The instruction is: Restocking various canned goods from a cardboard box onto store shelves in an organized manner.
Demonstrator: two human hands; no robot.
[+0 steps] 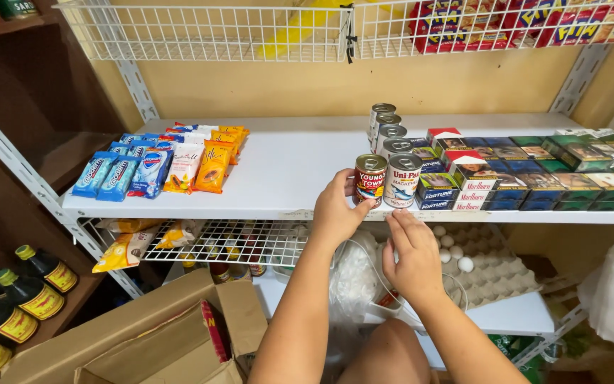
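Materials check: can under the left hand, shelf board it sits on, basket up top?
Can: likely metal, shiny ribbed lid, glossy paper-like label; left hand grips it. Shelf board: smooth white, probably painted metal or laminate, can't tell which. Basket: white-coated wire mesh.

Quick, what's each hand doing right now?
Left hand: fingers closed on the red can on the shelf.
Right hand: open, holding nothing, below the shelf edge.

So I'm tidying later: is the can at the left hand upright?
Upright: the red-labelled can stands on the shelf, top rim up.
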